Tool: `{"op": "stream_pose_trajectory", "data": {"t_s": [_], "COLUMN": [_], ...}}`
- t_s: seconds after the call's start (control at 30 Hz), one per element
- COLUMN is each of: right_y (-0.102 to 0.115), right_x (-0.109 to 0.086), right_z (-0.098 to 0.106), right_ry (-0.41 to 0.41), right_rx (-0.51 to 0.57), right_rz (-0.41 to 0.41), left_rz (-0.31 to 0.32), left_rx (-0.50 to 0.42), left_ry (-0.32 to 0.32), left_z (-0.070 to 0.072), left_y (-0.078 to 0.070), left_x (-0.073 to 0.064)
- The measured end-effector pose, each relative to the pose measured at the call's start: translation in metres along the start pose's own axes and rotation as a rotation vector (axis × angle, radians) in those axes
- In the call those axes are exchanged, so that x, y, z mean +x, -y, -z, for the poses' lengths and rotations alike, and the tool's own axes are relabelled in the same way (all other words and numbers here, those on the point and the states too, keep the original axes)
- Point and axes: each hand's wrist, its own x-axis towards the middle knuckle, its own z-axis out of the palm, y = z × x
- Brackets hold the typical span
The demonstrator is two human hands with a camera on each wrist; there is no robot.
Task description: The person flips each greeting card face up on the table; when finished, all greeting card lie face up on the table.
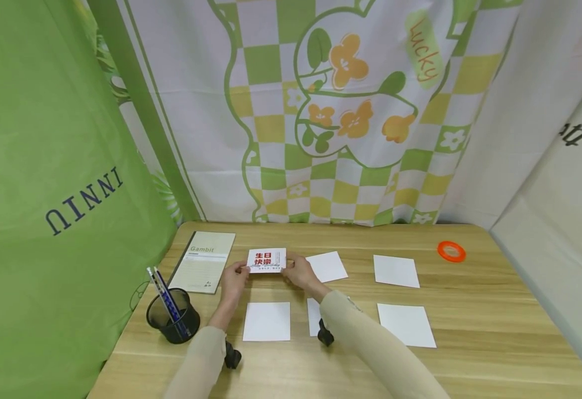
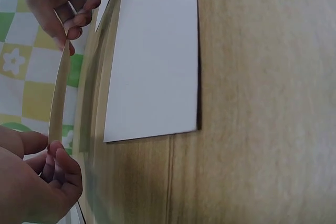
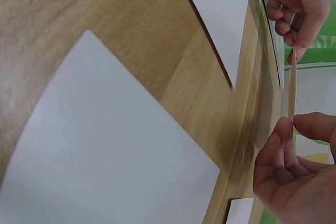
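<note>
Left hand (image 1: 233, 284) and right hand (image 1: 302, 271) share one printed card (image 1: 267, 261), each pinching an end of it between thumb and curled fingers, with hardly any gap beyond the card's thickness. From where I stand the card lies straight between them, its long side seeming to run left to right, so neither hand is nearer. Its red lettering faces the person; it looks raised off the table (image 1: 495, 338), seen almost edge-on from both wrists.

Nearest on the table, a white square (image 1: 267, 321) lies on the near side of the card, just below the hands. To its right is a second square (image 1: 314, 318), partly covered by the right sleeve (image 1: 365, 338), then a third (image 1: 407, 326). At the left stands a mesh cup (image 1: 188, 326) with pens (image 1: 163, 293) leaning in it.

Farther off, one more white square (image 1: 329, 266) lies just right of the right hand, another (image 1: 396, 270) beyond that. A notebook (image 1: 203, 261) sits far left, an orange ring (image 1: 452, 260) far right, and a patterned curtain (image 1: 345, 188) hangs behind.
</note>
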Motion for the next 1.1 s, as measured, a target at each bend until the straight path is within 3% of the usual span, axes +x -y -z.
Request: {"op": "stream_pose_trajectory", "data": {"t_s": [0.3, 0.67, 0.8, 1.1], "right_y": [-0.003, -0.005, -0.006, -0.008], "right_x": [0.003, 0.002, 0.002, 0.005], "right_z": [-0.002, -0.002, -0.002, 0.002], "right_ry": [-0.095, -0.12, -0.138, -0.106], "right_rx": [0.003, -0.017, -0.006, 0.132], "right_rz": [-0.028, -0.03, -0.027, -0.082], "left_rz": [0.033, 0.067, 0.054, 0.028], "left_rx": [0.02, 0.086, 0.125, 0.246], "left_ry": [0.016, 0.029, 0.021, 0.011], "left_z": [-0.002, -0.004, -0.005, -0.006], "left_y": [0.001, -0.004, -0.005, -0.009], "left_x": [0.002, 0.004, 0.005, 0.007]}}
